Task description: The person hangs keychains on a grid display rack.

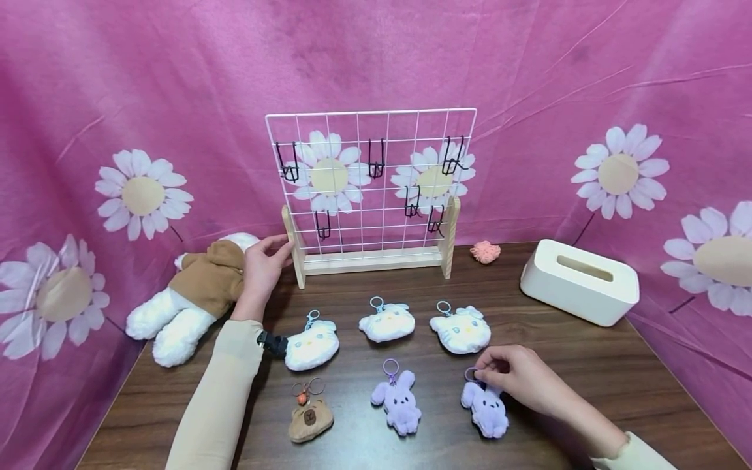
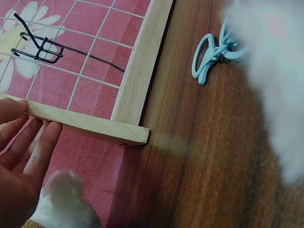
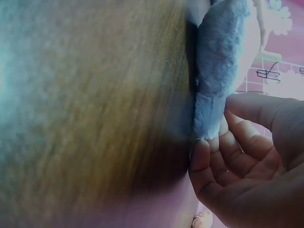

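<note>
Purple plush rabbit keyring [image 1: 487, 412] lies on the dark wood-grain table [image 1: 351, 414] just below the right hand [image 1: 519, 378], whose curled thumb and fingers pinch its ear end beside the thin purple ring [image 1: 470, 368] — whether they have the ring too cannot be told. Farther forward, the left hand [image 1: 267, 266] grips the pale wooden upright [image 1: 297, 264] of a white wire-grid rack [image 1: 373, 262] between thumb and fingers. Likely light, soft and squashable, the rabbit should be held most surely by its firmer ring.

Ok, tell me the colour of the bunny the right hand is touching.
That bunny is light purple, seen best in the head view.
</note>
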A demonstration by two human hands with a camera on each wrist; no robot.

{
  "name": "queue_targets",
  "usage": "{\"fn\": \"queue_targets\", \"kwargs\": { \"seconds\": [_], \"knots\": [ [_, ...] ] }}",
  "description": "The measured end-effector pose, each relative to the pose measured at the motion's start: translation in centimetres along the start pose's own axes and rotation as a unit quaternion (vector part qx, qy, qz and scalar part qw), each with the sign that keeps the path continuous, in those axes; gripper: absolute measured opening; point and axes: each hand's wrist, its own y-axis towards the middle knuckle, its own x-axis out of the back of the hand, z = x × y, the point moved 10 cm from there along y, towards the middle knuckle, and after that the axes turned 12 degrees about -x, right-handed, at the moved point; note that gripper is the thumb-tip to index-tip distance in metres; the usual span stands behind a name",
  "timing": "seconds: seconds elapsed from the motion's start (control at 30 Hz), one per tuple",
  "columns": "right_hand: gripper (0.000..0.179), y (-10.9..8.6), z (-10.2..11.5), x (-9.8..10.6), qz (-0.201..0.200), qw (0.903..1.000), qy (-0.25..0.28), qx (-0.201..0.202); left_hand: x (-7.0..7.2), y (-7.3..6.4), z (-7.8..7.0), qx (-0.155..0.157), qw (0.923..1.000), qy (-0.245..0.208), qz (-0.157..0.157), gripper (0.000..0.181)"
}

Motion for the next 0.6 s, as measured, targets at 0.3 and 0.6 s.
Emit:
{"fn": "queue_targets", "kwargs": {
  "seconds": [0.3,0.6],
  "knots": [
    [0.006,-0.3,-0.2,1.2,-0.023,0.9977,0.064,-0.005,0.0,0.1,0.1,-0.005,1.0000,-0.002,-0.006,0.036],
    [0.009,-1.1,0.9,2.0,-0.043,0.9910,0.121,0.037,0.1,0.2,0.1,-0.010,0.9999,0.001,-0.005,0.036]
  ]
}}
